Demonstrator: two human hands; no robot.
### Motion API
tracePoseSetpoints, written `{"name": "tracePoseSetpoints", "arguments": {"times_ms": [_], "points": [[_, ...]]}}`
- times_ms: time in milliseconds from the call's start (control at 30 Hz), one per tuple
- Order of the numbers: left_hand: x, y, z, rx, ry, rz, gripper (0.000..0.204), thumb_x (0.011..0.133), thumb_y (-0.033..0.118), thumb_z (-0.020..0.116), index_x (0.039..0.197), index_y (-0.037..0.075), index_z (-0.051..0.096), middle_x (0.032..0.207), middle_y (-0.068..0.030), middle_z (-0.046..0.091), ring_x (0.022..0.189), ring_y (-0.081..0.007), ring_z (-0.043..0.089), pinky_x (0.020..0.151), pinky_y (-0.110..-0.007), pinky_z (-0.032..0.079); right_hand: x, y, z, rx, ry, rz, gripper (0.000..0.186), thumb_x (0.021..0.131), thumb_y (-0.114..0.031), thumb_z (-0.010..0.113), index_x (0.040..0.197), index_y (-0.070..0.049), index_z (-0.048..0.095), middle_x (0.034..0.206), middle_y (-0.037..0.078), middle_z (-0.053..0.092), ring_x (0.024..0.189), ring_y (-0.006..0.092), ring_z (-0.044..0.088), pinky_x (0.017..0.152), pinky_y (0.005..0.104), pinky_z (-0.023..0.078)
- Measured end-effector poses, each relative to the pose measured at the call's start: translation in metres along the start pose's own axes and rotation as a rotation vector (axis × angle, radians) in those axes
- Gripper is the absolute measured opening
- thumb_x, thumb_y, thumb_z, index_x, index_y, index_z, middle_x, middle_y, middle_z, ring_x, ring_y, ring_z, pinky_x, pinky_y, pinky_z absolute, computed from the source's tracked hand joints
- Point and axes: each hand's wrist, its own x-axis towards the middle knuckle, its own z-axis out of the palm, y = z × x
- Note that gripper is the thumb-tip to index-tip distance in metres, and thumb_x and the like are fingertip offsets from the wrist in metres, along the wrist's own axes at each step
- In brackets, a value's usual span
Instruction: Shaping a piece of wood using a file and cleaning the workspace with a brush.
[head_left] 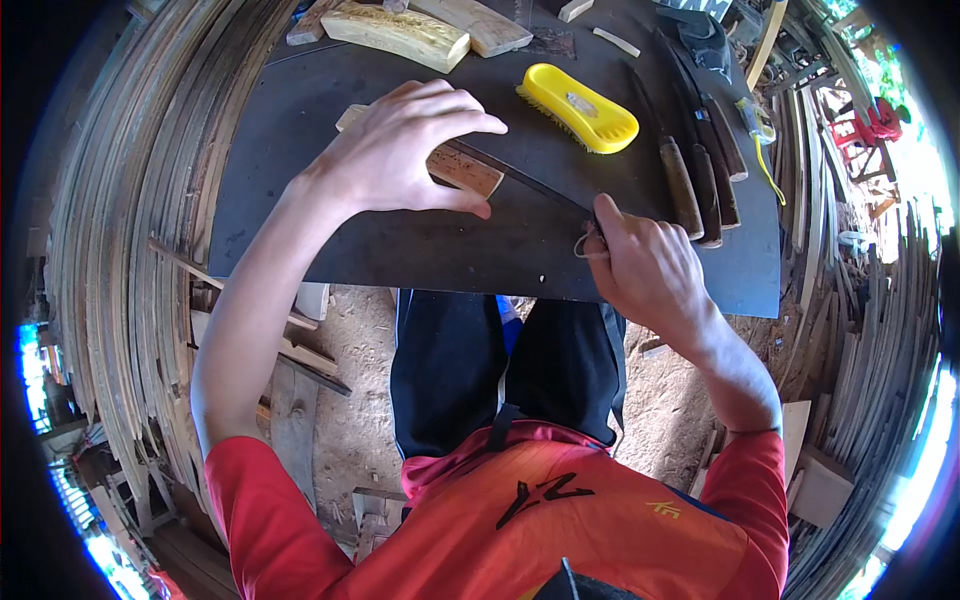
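Note:
A wooden block (466,172) lies on the dark tabletop (290,220). My left hand (405,155) is over the block with fingers and thumb spread; whether its fingertips touch the block is unclear. A long, dark, narrow tool (535,178), like a file, crosses the block diagonally. My right hand (640,260) is closed on its near end at the table's right-middle, with a small loop of cord beside the thumb. The far end of the tool is hidden behind my left hand.
A yellow brush (575,105) lies beyond the block. Several handled tools (680,185) and a yellow tape measure (758,122) are at the right. Wood pieces (395,35) sit along the back. Stacked timber strips (140,220) flank the table; a red chair (870,130) stands outside right.

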Motion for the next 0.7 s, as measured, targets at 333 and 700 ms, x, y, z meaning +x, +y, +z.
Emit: {"name": "tracePoseSetpoints", "arguments": {"times_ms": [333,700], "points": [[0.007,-0.014,0.005,0.028,-0.020,0.073,0.055,0.070,0.052,0.092,0.106,0.012,0.075,0.111,-0.0030,0.068,0.108,-0.0244,0.066,0.096,-0.040,0.055,-0.003,-0.003,-0.001,0.014,-0.017,0.003,0.020,0.096,-0.020,0.062,0.098,-0.003,0.053,0.066,0.017,0.067,0.061,0.0378,0.069,0.057,0.0475,0.055],[0.018,-0.026,0.011,-0.039,-0.013,0.200,0.054,0.077,0.059,0.084,0.086,0.007,0.073,0.088,-0.0041,0.068,0.086,-0.0230,0.068,0.077,-0.036,0.058,0.004,0.007,0.001,-0.011,-0.042,0.008,0.022,0.096,-0.021,0.065,0.101,-0.003,0.054,0.066,0.015,0.066,0.060,0.0354,0.069,0.056,0.0460,0.055]]}}
